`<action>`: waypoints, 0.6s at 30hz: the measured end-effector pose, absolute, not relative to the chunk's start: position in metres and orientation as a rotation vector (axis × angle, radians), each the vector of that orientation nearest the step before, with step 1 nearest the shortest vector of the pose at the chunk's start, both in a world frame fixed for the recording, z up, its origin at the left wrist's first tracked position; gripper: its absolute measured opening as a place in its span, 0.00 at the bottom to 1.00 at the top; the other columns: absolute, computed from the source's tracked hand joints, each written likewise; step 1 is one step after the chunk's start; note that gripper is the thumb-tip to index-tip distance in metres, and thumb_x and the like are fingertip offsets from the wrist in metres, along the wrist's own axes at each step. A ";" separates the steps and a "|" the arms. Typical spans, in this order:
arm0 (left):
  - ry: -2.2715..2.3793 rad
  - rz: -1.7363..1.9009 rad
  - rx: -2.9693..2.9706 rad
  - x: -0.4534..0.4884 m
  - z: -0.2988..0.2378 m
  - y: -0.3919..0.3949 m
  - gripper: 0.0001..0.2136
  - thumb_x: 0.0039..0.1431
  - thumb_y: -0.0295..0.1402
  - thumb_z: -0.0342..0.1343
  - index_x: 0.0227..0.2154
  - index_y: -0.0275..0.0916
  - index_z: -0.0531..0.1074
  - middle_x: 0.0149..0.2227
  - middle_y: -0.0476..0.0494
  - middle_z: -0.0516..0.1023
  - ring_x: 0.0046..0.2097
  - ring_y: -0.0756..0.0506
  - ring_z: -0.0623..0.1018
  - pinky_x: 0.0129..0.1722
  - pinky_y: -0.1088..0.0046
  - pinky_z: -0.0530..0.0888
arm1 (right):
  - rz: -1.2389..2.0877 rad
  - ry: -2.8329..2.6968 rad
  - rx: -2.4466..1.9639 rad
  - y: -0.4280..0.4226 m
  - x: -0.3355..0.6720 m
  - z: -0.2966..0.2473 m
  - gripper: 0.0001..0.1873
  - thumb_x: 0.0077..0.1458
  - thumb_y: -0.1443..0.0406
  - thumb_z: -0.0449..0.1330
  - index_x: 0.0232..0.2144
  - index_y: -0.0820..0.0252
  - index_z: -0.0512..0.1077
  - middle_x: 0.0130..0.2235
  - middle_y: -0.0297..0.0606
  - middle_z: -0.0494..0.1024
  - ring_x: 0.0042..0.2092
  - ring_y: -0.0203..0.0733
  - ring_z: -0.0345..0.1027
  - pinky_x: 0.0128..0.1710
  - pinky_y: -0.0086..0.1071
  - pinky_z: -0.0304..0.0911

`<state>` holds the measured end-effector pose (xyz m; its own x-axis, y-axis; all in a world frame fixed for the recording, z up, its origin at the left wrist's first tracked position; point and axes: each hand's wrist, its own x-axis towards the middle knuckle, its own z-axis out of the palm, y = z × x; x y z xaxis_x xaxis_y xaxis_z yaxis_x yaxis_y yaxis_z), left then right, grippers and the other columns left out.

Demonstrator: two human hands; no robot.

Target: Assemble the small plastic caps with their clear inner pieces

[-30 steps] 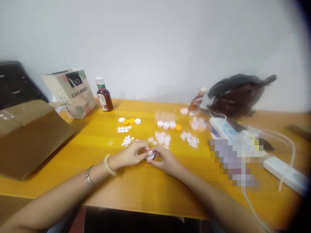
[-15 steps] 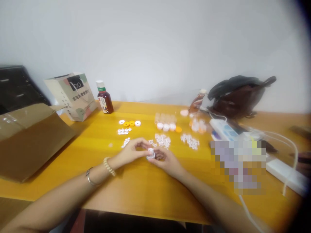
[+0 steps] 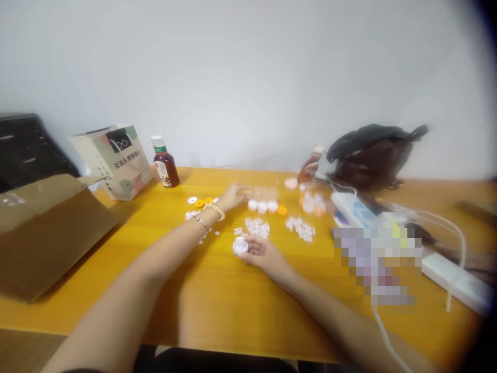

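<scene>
In my right hand (image 3: pixel 267 256) I hold a small white round cap-like piece (image 3: pixel 240 245) with a raised centre, pinched at its right side above the table. My left hand (image 3: pixel 233 196) is stretched out farther back, its fingers apart and somewhat blurred. Its fingertips are at the left end of a row of clear, cup-like pieces (image 3: pixel 264 193); whether they touch is hard to see. White round caps (image 3: pixel 262 206) and an orange cap (image 3: pixel 282 210) stand just in front of that row. Small white flat pieces (image 3: pixel 257 228) lie in a pile beyond my right hand.
Yellow rings (image 3: pixel 199 203) and a white ring (image 3: pixel 192 200) lie left of my left hand. More white pieces (image 3: pixel 301 228) lie to the right. A sauce bottle (image 3: pixel 166 166), paper bag (image 3: pixel 124 166), cardboard box (image 3: pixel 54 233), dark bag (image 3: pixel 373 160) and power strip (image 3: pixel 450 277) surround the work area.
My left hand has let go of the white piece and moved forward to the clear pieces. My right hand still holds the white piece in nearly the same place.
</scene>
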<state>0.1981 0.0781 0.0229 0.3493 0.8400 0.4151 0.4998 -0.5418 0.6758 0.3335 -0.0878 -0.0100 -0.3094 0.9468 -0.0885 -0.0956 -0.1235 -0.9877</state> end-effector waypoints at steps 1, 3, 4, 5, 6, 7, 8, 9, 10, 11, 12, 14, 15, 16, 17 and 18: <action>1.168 1.058 2.196 0.200 0.022 0.080 0.10 0.54 0.30 0.53 0.38 0.30 0.72 0.40 0.43 0.72 0.44 0.45 0.71 0.47 0.69 0.66 | 1.565 -1.292 -1.037 -0.088 0.333 -0.010 0.23 0.31 0.61 0.69 0.33 0.60 0.69 0.31 0.34 0.76 0.31 0.35 0.69 0.32 0.30 0.65; 1.166 1.054 2.214 0.203 0.019 0.082 0.09 0.57 0.32 0.51 0.36 0.30 0.71 0.39 0.45 0.72 0.43 0.45 0.72 0.45 0.66 0.69 | 1.562 -1.295 -1.034 -0.088 0.333 -0.009 0.23 0.31 0.61 0.69 0.33 0.59 0.70 0.31 0.34 0.76 0.31 0.35 0.69 0.33 0.30 0.66; 1.167 1.050 2.219 0.204 0.018 0.083 0.10 0.59 0.33 0.50 0.35 0.30 0.71 0.38 0.45 0.72 0.42 0.45 0.73 0.44 0.65 0.70 | 1.563 -1.294 -1.031 -0.088 0.333 -0.009 0.23 0.31 0.61 0.69 0.34 0.59 0.70 0.31 0.34 0.76 0.31 0.35 0.69 0.33 0.30 0.66; 1.170 1.047 2.219 0.204 0.016 0.083 0.10 0.60 0.33 0.49 0.34 0.30 0.70 0.38 0.46 0.72 0.42 0.45 0.73 0.43 0.64 0.70 | 1.564 -1.291 -1.029 -0.088 0.333 -0.009 0.23 0.31 0.61 0.69 0.34 0.59 0.70 0.31 0.34 0.75 0.31 0.35 0.69 0.33 0.30 0.66; 1.177 1.048 2.214 0.205 0.014 0.084 0.10 0.60 0.33 0.49 0.33 0.30 0.70 0.37 0.46 0.73 0.42 0.46 0.73 0.43 0.64 0.71 | 1.568 -1.288 -1.025 -0.088 0.333 -0.009 0.23 0.31 0.61 0.69 0.34 0.59 0.70 0.31 0.34 0.75 0.31 0.35 0.69 0.33 0.30 0.66; 1.189 1.055 2.202 0.205 0.012 0.084 0.09 0.58 0.33 0.50 0.33 0.30 0.71 0.36 0.45 0.73 0.41 0.46 0.73 0.43 0.64 0.70 | 1.572 -1.284 -1.022 -0.088 0.332 -0.009 0.23 0.31 0.62 0.69 0.34 0.59 0.70 0.31 0.34 0.75 0.31 0.34 0.68 0.32 0.29 0.65; 1.203 1.067 2.184 0.206 0.010 0.084 0.08 0.56 0.32 0.53 0.31 0.31 0.71 0.35 0.44 0.74 0.40 0.46 0.74 0.44 0.63 0.69 | 1.576 -1.278 -1.021 -0.088 0.332 -0.008 0.23 0.31 0.62 0.69 0.34 0.59 0.71 0.30 0.34 0.75 0.31 0.34 0.68 0.32 0.29 0.65; 1.216 1.085 2.162 0.206 0.009 0.084 0.07 0.52 0.31 0.56 0.30 0.31 0.72 0.35 0.43 0.75 0.40 0.45 0.74 0.45 0.63 0.69 | 1.582 -1.271 -1.019 -0.088 0.332 -0.008 0.23 0.31 0.62 0.69 0.34 0.59 0.71 0.30 0.33 0.75 0.31 0.34 0.68 0.32 0.29 0.65; 1.226 1.109 2.135 0.205 0.009 0.084 0.06 0.49 0.30 0.58 0.29 0.32 0.73 0.34 0.41 0.76 0.40 0.43 0.74 0.46 0.63 0.68 | 1.588 -1.260 -1.019 -0.088 0.332 -0.008 0.22 0.31 0.63 0.69 0.34 0.59 0.71 0.30 0.33 0.75 0.30 0.33 0.68 0.31 0.28 0.64; 1.234 1.140 2.105 0.205 0.010 0.084 0.06 0.47 0.29 0.60 0.29 0.32 0.73 0.35 0.39 0.76 0.40 0.43 0.74 0.46 0.63 0.67 | 1.595 -1.246 -1.018 -0.088 0.332 -0.008 0.22 0.31 0.63 0.69 0.34 0.59 0.71 0.30 0.33 0.75 0.31 0.33 0.68 0.31 0.28 0.64; 1.238 1.176 2.072 0.203 0.011 0.082 0.07 0.47 0.29 0.60 0.30 0.33 0.74 0.36 0.39 0.76 0.41 0.42 0.74 0.47 0.64 0.67 | 1.603 -1.230 -1.018 -0.088 0.332 -0.007 0.22 0.31 0.63 0.69 0.33 0.59 0.71 0.30 0.33 0.75 0.31 0.33 0.68 0.31 0.27 0.64; 1.238 1.256 1.999 0.197 0.018 0.074 0.11 0.48 0.31 0.58 0.35 0.33 0.73 0.38 0.37 0.76 0.42 0.43 0.74 0.47 0.65 0.67 | 1.618 -1.196 -1.021 -0.089 0.333 -0.006 0.22 0.31 0.63 0.69 0.33 0.59 0.71 0.30 0.33 0.76 0.30 0.33 0.68 0.30 0.27 0.63; 1.233 1.291 1.962 0.192 0.022 0.067 0.12 0.50 0.32 0.57 0.38 0.33 0.72 0.39 0.37 0.75 0.41 0.44 0.74 0.46 0.66 0.67 | 1.619 -1.182 -1.026 -0.089 0.333 -0.005 0.22 0.31 0.63 0.69 0.33 0.60 0.71 0.30 0.33 0.76 0.30 0.33 0.68 0.29 0.27 0.63; 1.225 1.316 1.929 0.186 0.025 0.058 0.14 0.51 0.34 0.56 0.40 0.33 0.71 0.40 0.37 0.75 0.41 0.45 0.74 0.45 0.67 0.68 | 1.613 -1.173 -1.032 -0.089 0.333 -0.004 0.21 0.30 0.62 0.69 0.32 0.60 0.72 0.29 0.33 0.76 0.29 0.34 0.68 0.28 0.28 0.63; 1.209 1.331 1.896 0.180 0.028 0.046 0.14 0.52 0.36 0.55 0.41 0.33 0.70 0.39 0.38 0.75 0.40 0.45 0.74 0.43 0.68 0.69 | 1.602 -1.172 -1.039 -0.089 0.333 -0.004 0.21 0.31 0.62 0.69 0.31 0.60 0.72 0.29 0.34 0.76 0.28 0.34 0.67 0.28 0.28 0.63; 1.191 1.334 1.872 0.173 0.030 0.033 0.15 0.53 0.37 0.55 0.40 0.34 0.70 0.39 0.39 0.75 0.39 0.46 0.75 0.42 0.69 0.70 | 1.587 -1.172 -1.043 -0.089 0.333 -0.003 0.20 0.31 0.61 0.69 0.31 0.61 0.72 0.28 0.34 0.76 0.28 0.34 0.67 0.27 0.28 0.63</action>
